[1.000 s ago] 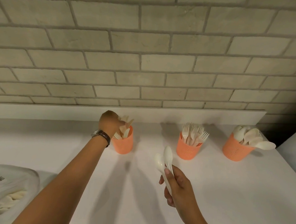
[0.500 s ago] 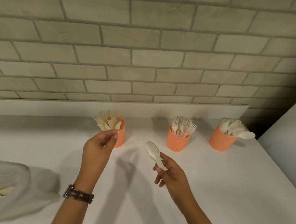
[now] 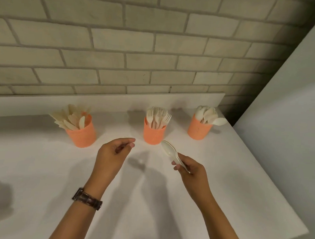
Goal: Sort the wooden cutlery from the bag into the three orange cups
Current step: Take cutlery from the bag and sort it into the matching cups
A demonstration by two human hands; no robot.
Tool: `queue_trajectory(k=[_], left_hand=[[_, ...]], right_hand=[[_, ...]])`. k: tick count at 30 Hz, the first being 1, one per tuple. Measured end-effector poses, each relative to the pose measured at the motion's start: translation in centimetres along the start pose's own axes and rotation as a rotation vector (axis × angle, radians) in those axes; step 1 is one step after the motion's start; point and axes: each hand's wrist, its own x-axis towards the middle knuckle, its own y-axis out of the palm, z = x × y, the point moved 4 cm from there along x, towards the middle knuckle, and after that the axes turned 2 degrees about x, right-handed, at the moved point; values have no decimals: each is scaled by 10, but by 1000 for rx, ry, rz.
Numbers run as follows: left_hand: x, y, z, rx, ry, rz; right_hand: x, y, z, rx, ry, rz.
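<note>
Three orange cups stand in a row near the back of the white table. The left cup (image 3: 81,134) holds knives, the middle cup (image 3: 154,135) holds forks, and the right cup (image 3: 199,131) holds spoons. My right hand (image 3: 192,171) pinches two pale spoons (image 3: 170,151) by their handles, bowls pointing up and left, just in front of the fork cup. My left hand (image 3: 112,155) hovers between the knife cup and the fork cup, fingers loosely curled with nothing in them. The bag is out of view.
A brick wall rises behind the white table (image 3: 44,169). A white panel (image 3: 287,124) stands at the right, close to the spoon cup. The table's right edge runs diagonally down toward the lower right corner.
My left hand has pulled back from the knife cup, empty, and drifted right. My right hand has moved right with the spoons. The view has shifted right, and the bag has left the frame.
</note>
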Motion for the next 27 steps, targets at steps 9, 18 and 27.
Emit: queue_trajectory(k=[9,18,27], left_hand=[[10,89,-22,19,-22,-38],[9,119,-33,86,-76,-184],[-2,105,-30,112,-103,-279]], right_hand=[[83,-124,-28,38,39,-240],[183,-146,4,-101,-212,-207],[221,-103,-28,-483,-88,-64]])
